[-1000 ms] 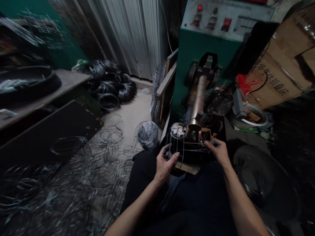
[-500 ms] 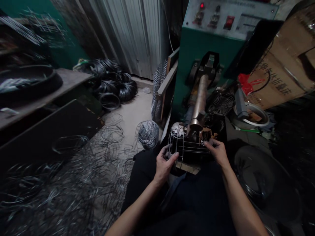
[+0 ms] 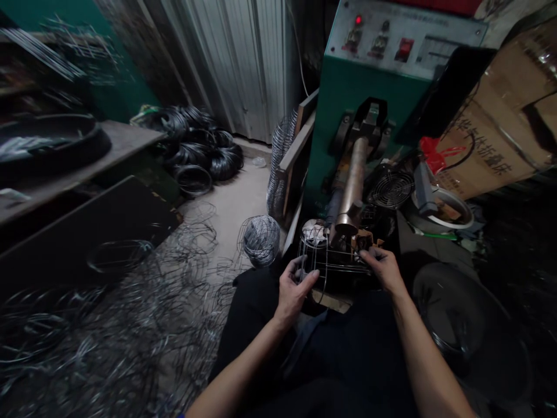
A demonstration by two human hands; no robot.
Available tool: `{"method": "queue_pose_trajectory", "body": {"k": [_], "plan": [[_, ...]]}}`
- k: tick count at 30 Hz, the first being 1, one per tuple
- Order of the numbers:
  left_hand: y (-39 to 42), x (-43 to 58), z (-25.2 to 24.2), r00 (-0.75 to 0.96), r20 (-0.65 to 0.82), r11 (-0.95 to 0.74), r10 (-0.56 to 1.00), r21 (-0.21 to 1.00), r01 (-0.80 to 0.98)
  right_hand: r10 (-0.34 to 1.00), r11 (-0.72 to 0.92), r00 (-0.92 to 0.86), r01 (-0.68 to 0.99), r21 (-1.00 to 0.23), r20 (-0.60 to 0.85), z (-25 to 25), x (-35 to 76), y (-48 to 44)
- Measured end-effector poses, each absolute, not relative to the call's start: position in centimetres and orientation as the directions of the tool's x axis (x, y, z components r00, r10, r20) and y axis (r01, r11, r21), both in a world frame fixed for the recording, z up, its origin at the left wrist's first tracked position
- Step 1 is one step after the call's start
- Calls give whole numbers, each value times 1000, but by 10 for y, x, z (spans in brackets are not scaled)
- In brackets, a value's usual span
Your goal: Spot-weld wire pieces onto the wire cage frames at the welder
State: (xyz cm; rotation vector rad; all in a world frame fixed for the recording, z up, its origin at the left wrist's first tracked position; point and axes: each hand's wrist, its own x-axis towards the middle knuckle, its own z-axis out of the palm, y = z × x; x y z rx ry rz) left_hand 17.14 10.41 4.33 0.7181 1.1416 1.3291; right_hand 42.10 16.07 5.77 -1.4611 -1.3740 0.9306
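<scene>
Wires (image 3: 93, 354) litter the floor (image 3: 237, 194) near a green machine (image 3: 365, 78), left hand (image 3: 293, 292) and right hand (image 3: 384, 269) pinching a wire frame (image 3: 326, 265).

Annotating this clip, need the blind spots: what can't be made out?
All in the head view:
Right hand: exact grip too small and dark to tell.
Wire frame: some wires lost in shadow near the left hand.
Control panel: lettering blurred.
Black tub: cut by left edge.
Cardboard box: cut by right edge.

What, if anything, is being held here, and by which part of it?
A wire frame, its left end in the left grip. Whether the right grip, at its other end, holds the frame cannot be told.
</scene>
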Motion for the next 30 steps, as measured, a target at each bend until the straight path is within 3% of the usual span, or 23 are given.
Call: {"method": "queue_pose_trajectory", "body": {"k": [20, 30], "plan": [[111, 179, 48, -114, -182, 130, 977, 923, -362, 994, -16, 109, 231, -973, 9, 55, 429, 167], [116, 178, 46, -110, -188, 135, 976, 918, -372, 995, -10, 99, 273, -962, 18, 59, 430, 171]]}}
